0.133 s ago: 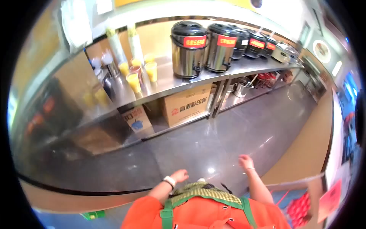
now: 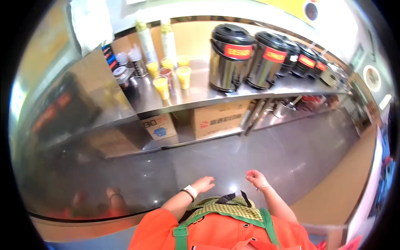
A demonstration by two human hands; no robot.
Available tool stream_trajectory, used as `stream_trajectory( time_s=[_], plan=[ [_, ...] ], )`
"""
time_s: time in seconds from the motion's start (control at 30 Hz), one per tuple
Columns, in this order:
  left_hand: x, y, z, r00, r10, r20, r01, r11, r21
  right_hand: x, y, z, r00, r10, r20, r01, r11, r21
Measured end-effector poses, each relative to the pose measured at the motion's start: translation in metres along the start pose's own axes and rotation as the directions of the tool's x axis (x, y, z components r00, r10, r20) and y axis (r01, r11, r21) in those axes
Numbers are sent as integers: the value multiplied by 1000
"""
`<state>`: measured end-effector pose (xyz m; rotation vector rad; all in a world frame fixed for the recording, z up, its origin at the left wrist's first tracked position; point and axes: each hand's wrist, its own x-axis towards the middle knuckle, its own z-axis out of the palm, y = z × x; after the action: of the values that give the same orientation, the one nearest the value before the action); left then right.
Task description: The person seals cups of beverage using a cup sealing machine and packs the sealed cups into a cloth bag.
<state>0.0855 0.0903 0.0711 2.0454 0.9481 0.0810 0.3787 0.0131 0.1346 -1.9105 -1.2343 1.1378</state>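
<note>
My left hand (image 2: 203,184), with a white band at the wrist, is held in front of the checked apron (image 2: 225,208); its fingers are loosely curled and partly apart, with nothing visible in them. To its right my right hand (image 2: 256,178), a thin bracelet at its wrist, hovers over the floor with bent fingers and no object to be seen. Neither hand touches anything. Beyond them, yellow drinks in cups (image 2: 161,87) stand on the steel counter (image 2: 200,89), beside a large black-lidded steel urn (image 2: 229,58).
More urns (image 2: 266,60) line the counter to the right. Tall cup stacks (image 2: 168,43) stand behind the drinks. Cardboard boxes (image 2: 218,119) sit on the lower shelf. A shiny steel surface (image 2: 83,125) is at the left, and a brown panel (image 2: 333,183) at the right.
The view has turned, so the counter and urns appear further right. My hands have come closer together, the right one shifting leftward and the left one slightly up and to the right.
</note>
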Motion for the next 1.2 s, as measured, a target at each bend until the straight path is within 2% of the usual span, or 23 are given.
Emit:
stream_trajectory(
  time_s=[0.03, 0.07, 0.1, 0.17, 0.2, 0.3, 0.43, 0.47, 0.5, 0.6, 0.67, 0.7, 0.77, 0.8, 0.83, 0.9, 0.93, 0.97, 1.03, 1.07, 1.1, 1.17, 1.2],
  plan=[
    [-3, 6, -18, 999, 25, -46, -27, 999, -46, 17, -20, 7, 984, -155, 88, 157, 987, -17],
    [-27, -1, -24, 998, -57, -35, 55, 998, -42, 28, -32, 30, 976, -155, 151, 165, 984, -60],
    [-10, -2, -55, 991, -40, -125, 32, 998, -61, 68, -70, 26, 963, -206, 174, 218, 975, -50],
    [-10, 2, -74, 978, -78, -195, 53, 990, -128, 104, -116, 25, 903, -356, 240, 382, 922, -69],
    [-8, 3, -97, 943, -94, -320, 49, 988, -148, 125, -149, 24, 848, -445, 288, 487, 868, -96],
    [6, 4, -163, 717, -113, -688, 40, 992, -121, 186, -243, 26, 656, -666, 354, 738, 663, -120],
    [17, 10, -262, 444, -225, -867, -5, 967, -254, 285, -362, 56, 496, -796, 346, 863, 496, -95],
    [18, 16, -279, 356, -165, -920, -44, 980, -192, 312, -386, 70, 415, -848, 328, 909, 405, -103],
    [16, 15, -295, 344, -146, -928, 10, 988, -152, 336, -405, 87, 337, -886, 318, 941, 317, -115],
    [11, 11, -338, 190, -119, -975, 143, 985, -92, 393, -464, 137, 379, -777, 502, 925, 320, -204],
    [7, 5, -370, 101, -209, -973, 144, 970, -194, 429, -490, 179, 363, -714, 598, 926, 202, -320],
    [9, -1, -381, 54, -240, -969, 135, 963, -231, 442, -498, 188, 351, -704, 617, 931, 194, -309],
    [11, -19, -413, -4, -162, -987, 187, 969, -160, 461, -515, 211, 404, -437, 804, 903, 50, -426],
    [16, -32, -427, -54, -100, -994, 154, 982, -107, 482, -509, 228, 356, -456, 816, 916, -1, -400],
    [16, -47, -441, -48, -101, -994, 165, 980, -107, 499, -498, 247, 353, -457, 816, 920, 9, -392],
    [24, -76, -478, -182, -112, -977, 62, 990, -125, 514, -501, 262, 252, -338, 907, 961, -26, -276],
    [30, -98, -496, -250, -114, -962, 58, 990, -132, 518, -506, 265, 251, -302, 920, 960, -41, -275],
    [35, -117, -514, -293, -61, -954, 102, 990, -94, 517, -507, 266, 244, -263, 933, 962, -56, -267],
    [44, -139, -548, -311, 71, -948, 425, 902, -72, 508, -517, 256, 236, -263, 936, 967, -33, -253],
    [49, -163, -561, -345, 39, -938, 509, 847, -152, 503, -522, 253, 246, -276, 929, 968, 16, -252],
    [56, -176, -573, -396, -79, -915, 528, 796, -297, 501, -527, 249, 235, -266, 935, 970, 1, -243],
    [62, -199, -597, -410, -110, -905, 641, 671, -372, 500, -538, 243, 216, -374, 902, 975, 37, -218],
    [63, -202, -605, -416, -108, -903, 639, 672, -375, 497, -546, 240, 228, -383, 895, 972, 46, -229]
  ],
)
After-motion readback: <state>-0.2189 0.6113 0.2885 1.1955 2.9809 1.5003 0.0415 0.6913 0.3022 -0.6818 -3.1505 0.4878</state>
